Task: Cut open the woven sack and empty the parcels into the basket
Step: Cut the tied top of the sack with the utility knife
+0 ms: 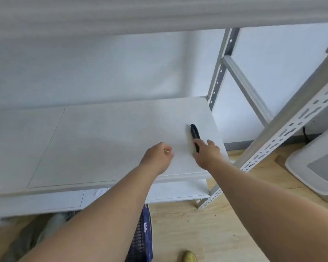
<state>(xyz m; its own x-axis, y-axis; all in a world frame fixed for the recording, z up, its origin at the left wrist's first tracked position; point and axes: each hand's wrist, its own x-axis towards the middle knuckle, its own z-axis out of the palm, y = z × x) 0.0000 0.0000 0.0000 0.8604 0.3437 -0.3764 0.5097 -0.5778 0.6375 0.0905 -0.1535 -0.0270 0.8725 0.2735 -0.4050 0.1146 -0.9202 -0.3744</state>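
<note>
Step in hand: We judged this to be the tool stage; whether the cutter was being taken up or set down, we could not tell.
Cutter: We saw a black cutter (195,136) lying on the white shelf (110,140), towards the shelf's right end, its far tip pointing away from the person. No blade was visible to us.
Right hand: The right hand (206,154) was on the near end of the cutter, fingers (199,143) laid along the black body. Whether they were clamped round it or merely resting on it we could not tell, since the hand hid the underside.
Left hand: The left hand (157,157) was over the shelf, just left of the cutter, fingers loosely curled together and holding nothing.
Basket: A dark perforated basket (139,237) showed below the front edge of the shelf, partly hidden by the left forearm.
Woven sack: Grey material (45,233) lay below the shelf, left of the basket; we took it for the sack, but it was too blurred to confirm. No parcels were seen.
Next move: In our judgement, if the cutter was being fetched, it called for a firm grip on the cutter, the blade extended, then a descent to the sack beside the basket.
</note>
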